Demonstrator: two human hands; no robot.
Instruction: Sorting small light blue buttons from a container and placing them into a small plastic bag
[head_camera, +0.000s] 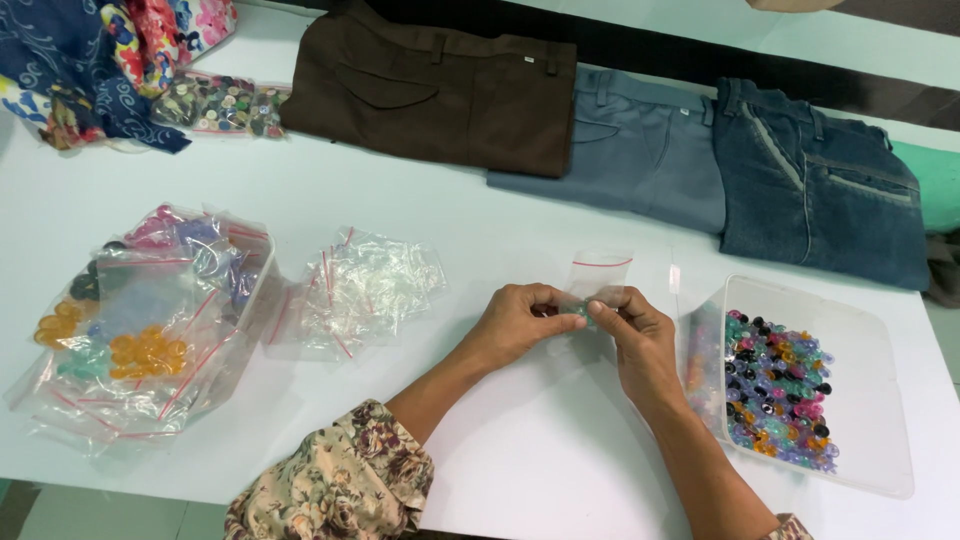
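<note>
Above the white worktop (520, 210), centre: left hand (515, 325) & right hand (640, 335) both pinch a small clear bag (598, 275) w/ red strip, teal bead inside. Bead tray (880, 400) just right; filled bags (150, 320) well left.

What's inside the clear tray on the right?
The clear tray holds a heap of small mixed-colour buttons, piled toward its left side. Whatever lies beneath the heap is covered; the right hand is beside it.

folded brown trousers (440, 90), grey trousers (640, 145), jeans (820, 185), patterned cloth (90, 60)
</note>
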